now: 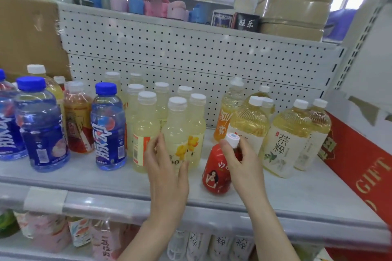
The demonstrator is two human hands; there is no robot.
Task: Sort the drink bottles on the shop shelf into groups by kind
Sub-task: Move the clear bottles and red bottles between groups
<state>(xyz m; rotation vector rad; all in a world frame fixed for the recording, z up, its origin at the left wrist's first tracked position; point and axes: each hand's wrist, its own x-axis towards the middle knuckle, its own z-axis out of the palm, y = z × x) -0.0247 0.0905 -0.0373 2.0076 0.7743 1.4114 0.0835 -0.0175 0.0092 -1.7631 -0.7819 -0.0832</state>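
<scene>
A small red bottle (216, 170) with a white cap stands tilted on the grey shelf (106, 180); my right hand (244, 161) is shut on its neck and cap. My left hand (167, 167) is open, fingers spread against the front pale yellow bottle (177, 131) of a cluster in the middle. Blue bottles (108, 129) with blue caps stand at the left, with an orange-red bottle (77, 123) between them. Yellow tea bottles (284, 140) with white labels group at the right, and an orange-labelled bottle (228, 112) stands behind them.
A red gift box (360, 167) lies on the shelf's right end. White pegboard (191, 55) backs the shelf, with cardboard (27, 36) at the left. More bottles (101, 237) fill the shelf below. Cups and boxes sit on the shelf above.
</scene>
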